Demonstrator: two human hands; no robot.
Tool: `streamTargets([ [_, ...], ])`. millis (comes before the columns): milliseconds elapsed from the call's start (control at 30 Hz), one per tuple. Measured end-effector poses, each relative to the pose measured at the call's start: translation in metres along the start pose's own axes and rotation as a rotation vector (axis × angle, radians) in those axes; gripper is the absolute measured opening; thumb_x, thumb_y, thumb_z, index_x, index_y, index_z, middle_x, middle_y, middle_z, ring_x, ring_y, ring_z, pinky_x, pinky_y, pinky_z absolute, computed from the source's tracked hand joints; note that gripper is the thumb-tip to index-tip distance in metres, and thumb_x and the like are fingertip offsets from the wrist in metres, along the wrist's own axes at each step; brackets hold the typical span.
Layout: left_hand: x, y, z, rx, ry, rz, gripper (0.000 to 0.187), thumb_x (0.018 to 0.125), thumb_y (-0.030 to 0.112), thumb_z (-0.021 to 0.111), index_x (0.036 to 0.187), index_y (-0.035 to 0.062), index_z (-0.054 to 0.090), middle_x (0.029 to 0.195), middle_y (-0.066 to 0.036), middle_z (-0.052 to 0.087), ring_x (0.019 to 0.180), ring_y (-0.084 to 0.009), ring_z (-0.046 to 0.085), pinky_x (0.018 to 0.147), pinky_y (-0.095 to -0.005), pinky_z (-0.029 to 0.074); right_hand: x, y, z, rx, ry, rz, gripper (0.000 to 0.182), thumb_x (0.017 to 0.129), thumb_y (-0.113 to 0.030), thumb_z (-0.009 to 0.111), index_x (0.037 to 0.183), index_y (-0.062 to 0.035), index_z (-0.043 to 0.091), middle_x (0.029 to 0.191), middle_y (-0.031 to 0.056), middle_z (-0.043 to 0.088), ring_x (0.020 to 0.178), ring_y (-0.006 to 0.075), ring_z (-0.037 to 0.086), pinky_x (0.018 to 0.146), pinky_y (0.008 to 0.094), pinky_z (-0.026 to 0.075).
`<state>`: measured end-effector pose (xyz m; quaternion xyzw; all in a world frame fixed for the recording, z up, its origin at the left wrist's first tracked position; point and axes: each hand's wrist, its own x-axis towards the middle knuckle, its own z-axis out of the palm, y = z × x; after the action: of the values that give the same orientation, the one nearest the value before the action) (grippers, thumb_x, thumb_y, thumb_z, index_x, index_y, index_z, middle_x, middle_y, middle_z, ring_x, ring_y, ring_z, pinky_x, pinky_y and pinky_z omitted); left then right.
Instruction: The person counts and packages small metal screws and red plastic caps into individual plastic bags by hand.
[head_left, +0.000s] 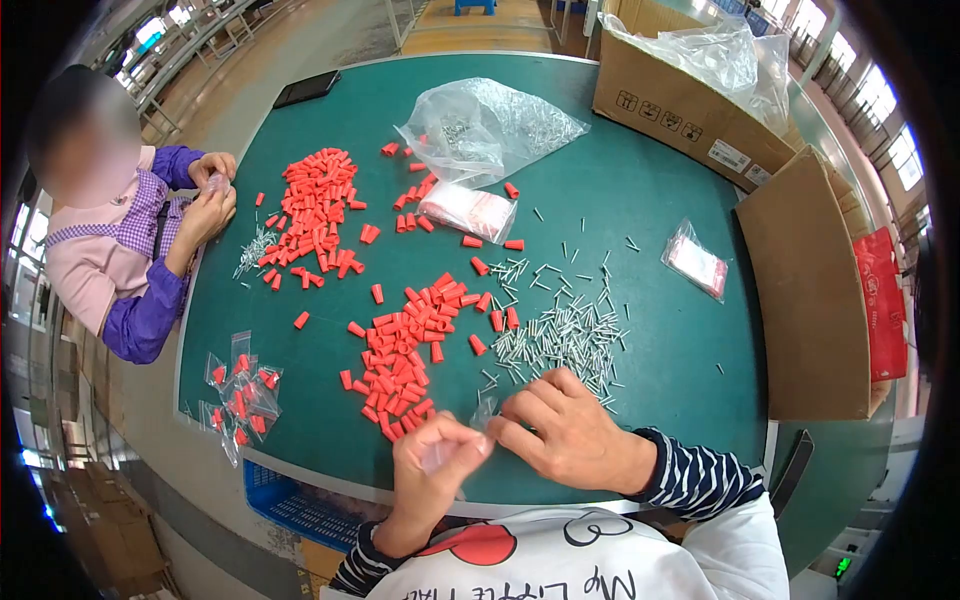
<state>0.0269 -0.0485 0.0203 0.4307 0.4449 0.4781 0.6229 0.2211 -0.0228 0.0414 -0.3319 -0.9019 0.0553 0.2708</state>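
The left hand (432, 462) is raised just above the near edge of the tabletop (660, 190), fingers curled together and pinching a small clear bag (480, 415) by its lower part. The right hand (560, 430) rests beside it, touching the same bag at its upper edge, thumb and forefinger pressed together on the film; the other fingers lie loosely bent on the green surface. The bag sits between the two hands, at the tabletop's near edge.

Just beyond the right hand lies a scatter of small metal pins (565, 335); to their left, a pile of red plastic caps (405, 355). Further out: a second pile of red caps (315, 210), a large clear bag of metal parts (485, 125), a filled flat packet (468, 210), another packet (697, 262) to the right, and several filled small bags (240, 390) at the left edge. A co-worker's hands (208, 195) work at the far left. Cardboard boxes (680, 100) stand at the far right corner.

Judgement: the step appears to be opening or holding open the bag. It would be done well by keeping the mouth parted with both hands, held low over the tabletop so that nothing dropped rolls off the edge.

Not determinable: whether the bag holds anything, as the film is transparent and partly covered by fingers; the exact form of the pins; the co-worker's held item.
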Motion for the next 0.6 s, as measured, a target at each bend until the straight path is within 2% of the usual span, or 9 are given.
streamTargets([
  [100,-0.004,-0.003,-0.004,0.160,-0.065,0.042,0.007,0.081,0.002,0.073,0.080,0.0010,0.066,0.070,0.000,0.054,0.064,-0.0070,0.047,0.058,-0.0227,0.036,-0.004,-0.006,0.001,0.104,0.017,0.015,0.020,0.075,-0.014,0.064,0.093,-0.0053,0.065,0.083,0.0054,0.050,0.077,0.0208,0.051,0.072,0.0342,0.039],
  [200,-0.008,0.006,-0.005,0.260,-0.121,0.052,0.008,0.080,0.002,0.074,0.078,0.0015,0.066,0.070,0.000,0.054,0.064,-0.0075,0.046,0.058,-0.0231,0.035,-0.004,-0.001,-0.013,0.241,-0.123,0.013,0.034,0.067,-0.011,0.073,0.099,-0.0067,0.066,0.093,0.0051,0.056,0.081,0.0216,0.056,0.074,0.0360,0.042],
  [300,-0.013,0.000,-0.007,0.181,-0.043,0.077,0.008,0.080,0.002,0.073,0.079,0.0014,0.066,0.069,0.000,0.053,0.063,-0.0074,0.046,0.057,-0.0235,0.035,-0.002,0.001,-0.022,0.489,-0.171,-0.010,0.023,0.076,-0.014,0.062,0.097,-0.0039,0.064,0.088,0.0058,0.053,0.080,0.0201,0.053,0.073,0.0345,0.040],
  [400,-0.013,0.003,-0.006,0.162,-0.088,0.036,0.010,0.080,0.000,0.072,0.081,-0.0002,0.062,0.073,-0.002,0.052,0.065,-0.0070,0.043,0.059,-0.0233,0.035,-0.012,-0.009,-0.003,0.319,-0.154,-0.020,0.025,0.076,-0.013,0.062,0.099,-0.0035,0.064,0.089,0.0058,0.056,0.083,0.0201,0.055,0.073,0.0347,0.041],
  [500,-0.015,0.002,-0.007,0.260,0.014,0.189,0.009,0.082,0.002,0.071,0.083,0.0000,0.062,0.075,-0.003,0.053,0.067,-0.0075,0.045,0.059,-0.0228,0.036,-0.015,-0.011,0.001,0.173,-0.134,-0.054,0.026,0.076,-0.012,0.062,0.100,-0.0030,0.064,0.088,0.0054,0.057,0.085,0.0201,0.056,0.074,0.0349,0.041],
  [600,-0.011,0.000,-0.011,0.327,0.108,0.246,0.019,0.078,0.009,0.080,0.093,0.0018,0.069,0.070,-0.002,0.053,0.062,-0.0091,0.046,0.055,-0.0244,0.035,-0.006,-0.011,-0.005,0.245,-0.045,0.004,0.025,0.076,-0.014,0.062,0.099,-0.0051,0.065,0.086,0.0043,0.057,0.084,0.0197,0.056,0.074,0.0338,0.041],
])
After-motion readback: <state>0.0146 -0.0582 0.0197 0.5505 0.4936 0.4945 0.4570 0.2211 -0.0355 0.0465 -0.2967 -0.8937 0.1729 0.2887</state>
